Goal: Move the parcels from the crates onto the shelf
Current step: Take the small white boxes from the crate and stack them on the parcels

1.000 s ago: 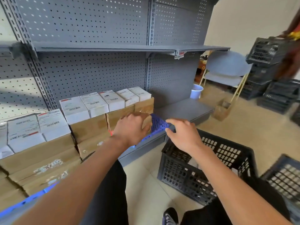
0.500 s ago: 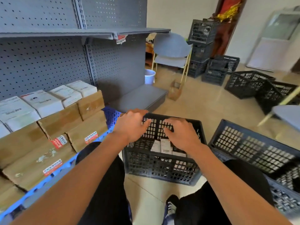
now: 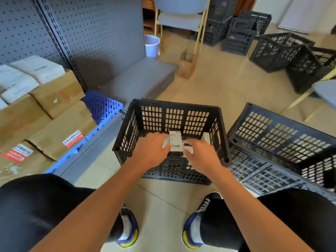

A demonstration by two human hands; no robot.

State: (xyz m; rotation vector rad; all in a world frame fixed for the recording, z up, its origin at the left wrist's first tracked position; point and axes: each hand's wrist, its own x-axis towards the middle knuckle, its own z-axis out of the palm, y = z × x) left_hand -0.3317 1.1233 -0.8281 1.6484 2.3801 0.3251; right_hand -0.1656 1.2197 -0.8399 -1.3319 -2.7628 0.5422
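Mid-task: shelf (image 3: 138, 79) already carries stacked boxes (image 3: 54, 91), both hands in the black crate (image 3: 174, 106), left hand (image 3: 151, 151) and right hand (image 3: 201, 155) fingers curled around a labelled parcel (image 3: 175, 142), more parcels underneath, right shelf bay bare.

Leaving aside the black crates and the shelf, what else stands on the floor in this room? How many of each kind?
Grey chairs: 2 (the second is cut off at the right edge)
White wastebasket: 1
Small open cardboard box: 1
Total: 4
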